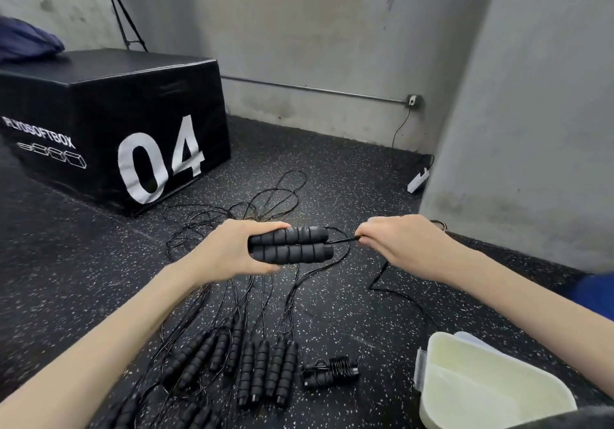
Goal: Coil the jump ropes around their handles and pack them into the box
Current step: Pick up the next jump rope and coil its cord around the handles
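Two foam handles (290, 244) sit stacked side by side in your left hand (229, 252), whose fingers are curled round their near end so the pair stays parallel and makes one firm core to wind on. Your right hand (395, 242) is just beside the free end of those handles, its fingers pinched together on the thin black rope (344, 239) where it leaves them; held taut like that, the cord should lay on in tight turns rather than slack loops. The rest of that rope trails down from the handles to the speckled floor (349, 176) and loops away. Judging by this, you are at the very start of the winding for this rope, with no turns on it yet. Below the held handles, nearer to you, several more pairs of handles (265, 372) lie in a rough row with their cords tangled beyond them, all uncoiled. To the right of that row lies one coiled rope (332, 372), wrapped round its handles, set close to the pale plastic box (491, 392), which stands open farther right of the held handles and near your right forearm; it looks empty from here. Left of and beyond the held handles stands a black plyo box (109, 122) marked 04.
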